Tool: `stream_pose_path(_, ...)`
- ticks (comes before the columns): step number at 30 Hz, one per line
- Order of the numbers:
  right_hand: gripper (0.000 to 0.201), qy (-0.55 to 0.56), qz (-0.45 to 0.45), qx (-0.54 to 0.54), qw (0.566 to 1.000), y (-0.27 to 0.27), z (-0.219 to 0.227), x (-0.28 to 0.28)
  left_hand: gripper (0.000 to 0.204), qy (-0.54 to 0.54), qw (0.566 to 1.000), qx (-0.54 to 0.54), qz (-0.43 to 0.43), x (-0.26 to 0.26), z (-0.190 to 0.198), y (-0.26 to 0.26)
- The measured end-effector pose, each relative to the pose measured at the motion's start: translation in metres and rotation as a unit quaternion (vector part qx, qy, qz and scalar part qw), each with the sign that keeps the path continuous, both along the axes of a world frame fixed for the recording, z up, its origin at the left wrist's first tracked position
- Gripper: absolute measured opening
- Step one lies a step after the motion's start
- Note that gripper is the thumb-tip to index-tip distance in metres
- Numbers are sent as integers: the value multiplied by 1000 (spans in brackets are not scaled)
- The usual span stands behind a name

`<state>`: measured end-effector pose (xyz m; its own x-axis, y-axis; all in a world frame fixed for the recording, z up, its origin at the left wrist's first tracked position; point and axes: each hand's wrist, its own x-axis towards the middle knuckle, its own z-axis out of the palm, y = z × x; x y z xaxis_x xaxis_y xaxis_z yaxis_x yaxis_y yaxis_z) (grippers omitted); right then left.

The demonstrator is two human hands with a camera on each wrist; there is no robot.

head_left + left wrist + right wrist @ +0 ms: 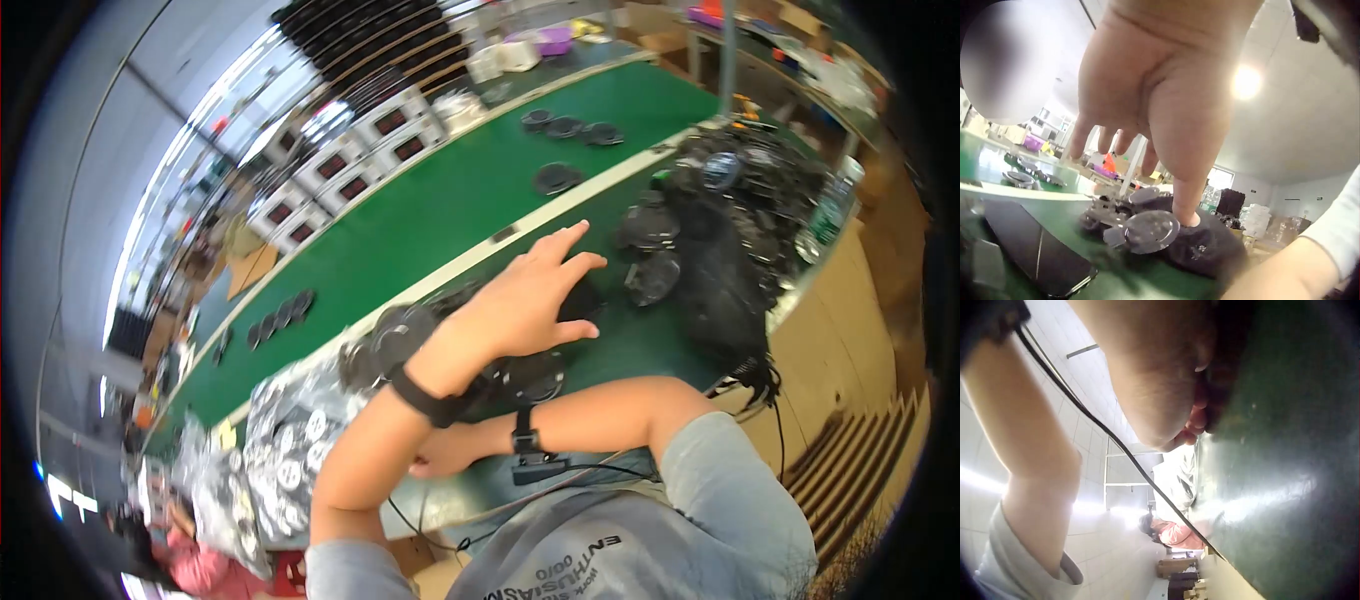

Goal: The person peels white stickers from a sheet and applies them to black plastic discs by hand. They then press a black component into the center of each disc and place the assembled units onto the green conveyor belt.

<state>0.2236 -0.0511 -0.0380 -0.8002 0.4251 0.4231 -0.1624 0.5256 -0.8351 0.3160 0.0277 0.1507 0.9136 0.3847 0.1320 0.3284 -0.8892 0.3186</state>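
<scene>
Reaching across the green bench (440, 200), the left hand (530, 290) spreads its fingers straight over a dark round part (1147, 230), the thumb tip pressing on its rim in the left wrist view; nothing is gripped. The right hand (445, 452) rests at the near edge, tucked under the left forearm, fingers curled inward, though I cannot tell whether they hold anything. My judgement: this is the picking step, and the next move calls for closing fingers round the disc and lifting it clear of its neighbours. That part looks flat, greyish, glossy, with small tabs, lying just beside a heap of black parts (720, 230) to the right.
</scene>
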Motion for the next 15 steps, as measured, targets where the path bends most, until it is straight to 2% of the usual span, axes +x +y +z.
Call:
stream_pose_path(2, 12, 33, -5, 4, 999, 0, 1, 2, 62, -22, 998, -3, 55, -63, 29, -17)
stream_pose_path(4, 13, 5, 19, 31, 999, 5, 10, 4, 57, -4, 986, -2, 164, -138, 58, -41)
stream_pose_path(6, 12, -17, 7, 5, 1000, 1, 15, 5, 50, -44, 950, 11, 310, -214, 71, -72)
stream_pose_path(8, 12, -49, -1, 56, 997, 4, 21, 9, 36, -46, 866, 32, 497, -287, 55, -102)
stream_pose_path(10, 13, -69, 7, 34, 997, 2, 27, 10, 24, 58, 752, 6, 656, -341, 30, -134)
stream_pose_path(12, 14, -88, 1, 23, 996, 2, 32, 11, 23, 12, 777, 16, 629, -403, -28, -144)
stream_pose_path(13, 14, -93, -2, 22, 995, 1, 33, 11, 23, -3, 777, -14, 629, -425, -54, -139)
stream_pose_path(15, 13, -104, -3, 24, 994, 0, 35, 11, 25, -9, 801, 12, 598, -438, -86, -117)
